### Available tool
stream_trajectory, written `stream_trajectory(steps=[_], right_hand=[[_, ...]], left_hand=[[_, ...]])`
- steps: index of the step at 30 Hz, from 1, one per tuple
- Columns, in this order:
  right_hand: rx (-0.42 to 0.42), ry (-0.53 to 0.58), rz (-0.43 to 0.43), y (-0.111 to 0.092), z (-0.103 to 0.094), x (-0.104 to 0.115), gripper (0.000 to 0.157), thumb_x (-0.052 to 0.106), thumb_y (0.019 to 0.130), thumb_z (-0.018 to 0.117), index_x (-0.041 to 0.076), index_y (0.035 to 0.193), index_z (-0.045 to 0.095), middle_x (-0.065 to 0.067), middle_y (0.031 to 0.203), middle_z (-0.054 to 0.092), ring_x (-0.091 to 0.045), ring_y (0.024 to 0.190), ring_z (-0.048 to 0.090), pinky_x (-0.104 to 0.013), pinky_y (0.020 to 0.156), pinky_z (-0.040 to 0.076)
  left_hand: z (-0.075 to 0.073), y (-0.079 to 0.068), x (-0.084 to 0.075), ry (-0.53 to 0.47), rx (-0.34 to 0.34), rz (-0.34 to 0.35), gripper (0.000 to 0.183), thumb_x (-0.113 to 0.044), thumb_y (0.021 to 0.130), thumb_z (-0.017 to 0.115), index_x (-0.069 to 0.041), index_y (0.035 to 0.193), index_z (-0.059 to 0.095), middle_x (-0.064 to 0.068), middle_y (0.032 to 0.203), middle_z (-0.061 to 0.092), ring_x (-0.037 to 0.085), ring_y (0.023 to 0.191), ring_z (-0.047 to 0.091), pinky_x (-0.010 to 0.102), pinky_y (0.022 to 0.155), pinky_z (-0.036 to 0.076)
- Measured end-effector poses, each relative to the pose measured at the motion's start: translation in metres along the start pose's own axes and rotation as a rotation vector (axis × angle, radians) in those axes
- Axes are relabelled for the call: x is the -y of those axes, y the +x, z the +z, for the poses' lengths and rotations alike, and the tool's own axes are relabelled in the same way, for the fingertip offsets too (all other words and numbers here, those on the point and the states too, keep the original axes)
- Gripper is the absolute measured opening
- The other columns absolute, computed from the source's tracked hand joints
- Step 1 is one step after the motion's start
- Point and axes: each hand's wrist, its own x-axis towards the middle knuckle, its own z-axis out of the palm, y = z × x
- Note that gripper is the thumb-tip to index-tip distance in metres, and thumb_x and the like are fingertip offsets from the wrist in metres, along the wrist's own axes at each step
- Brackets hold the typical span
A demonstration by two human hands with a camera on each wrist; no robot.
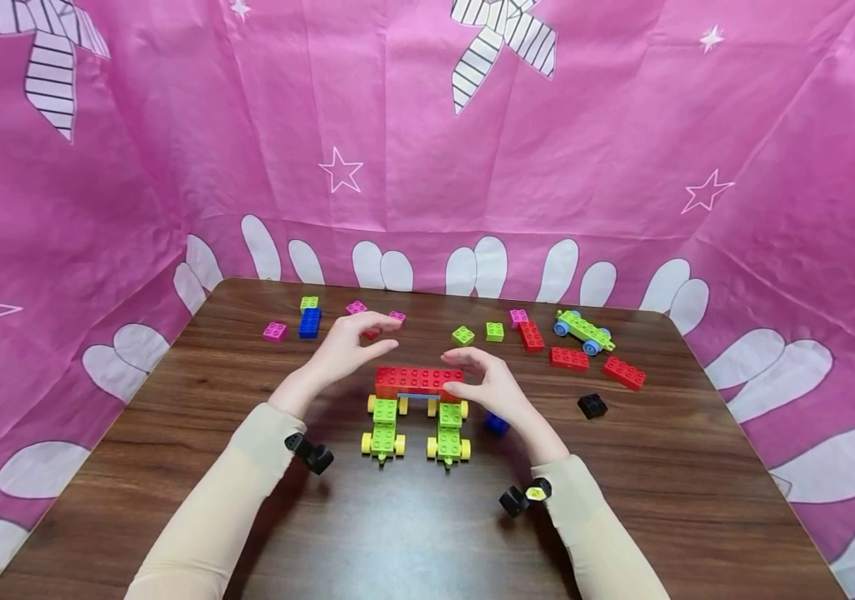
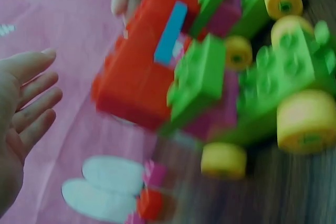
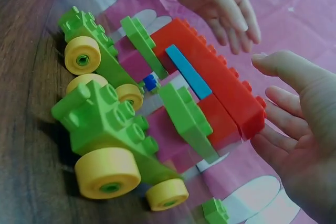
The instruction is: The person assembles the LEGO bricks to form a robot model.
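Observation:
A toy-brick model stands mid-table: two lime-green wheeled bases with yellow wheels, side by side, bridged at the far end by long red bricks. Pink bricks and lime bricks sit between the bases and the red top, and a flat blue piece spans its near face. Off the model's left end hovers my left hand, fingers spread and apart from the red bricks. My right hand curves loosely around the right end, its fingertips close to the red brick and gripping nothing.
Beside the right wrist lies a blue brick. Further right are a black brick, several red bricks and a green wheeled base with blue wheels. Pink, lime and blue bricks lie back left. A pink curtain stands behind the table.

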Motion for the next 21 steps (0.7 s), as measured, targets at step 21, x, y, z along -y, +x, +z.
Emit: stream_trajectory(steps=[21], right_hand=[[0.170, -0.148, -0.050, 0.032, 0.014, -0.021, 0.039, 0.016, 0.085, 0.074, 0.002, 0.120, 0.064, -0.013, 0.118, 0.068, -0.022, 0.108, 0.062, -0.040, 0.094, 0.051]], left_hand=[[-0.019, -0.038, 0.091, 0.004, 0.015, -0.215, 0.046, -0.005, 0.084, 0.073, 0.007, 0.125, 0.057, 0.023, 0.123, 0.062, 0.038, 0.115, 0.057, 0.052, 0.099, 0.045]])
